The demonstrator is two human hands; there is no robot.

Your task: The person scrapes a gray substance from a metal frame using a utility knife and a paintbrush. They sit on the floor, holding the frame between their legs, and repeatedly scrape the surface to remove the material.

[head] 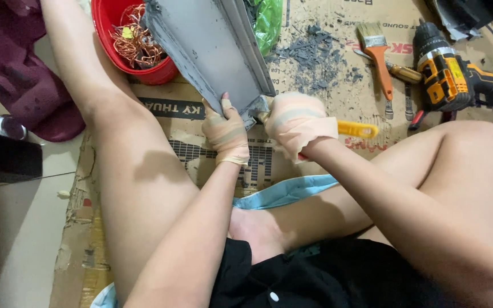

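Gripping the near end of a grey metal panel [212, 45], left hand [226, 134], gloved, fingers closed on its edge. Right hand [298, 122], gloved, fingers wrapped around a yellow-handled tool [358, 130] at the panel's corner. Panel slants over flattened cardboard [166, 108] on the floor. Red bucket [144, 71] of copper wire [138, 43] behind; paintbrush [376, 54], cordless drill [452, 74] to the right.

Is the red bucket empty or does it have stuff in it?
Not empty: the red bucket holds a tangle of copper wire. How full it is cannot be told.
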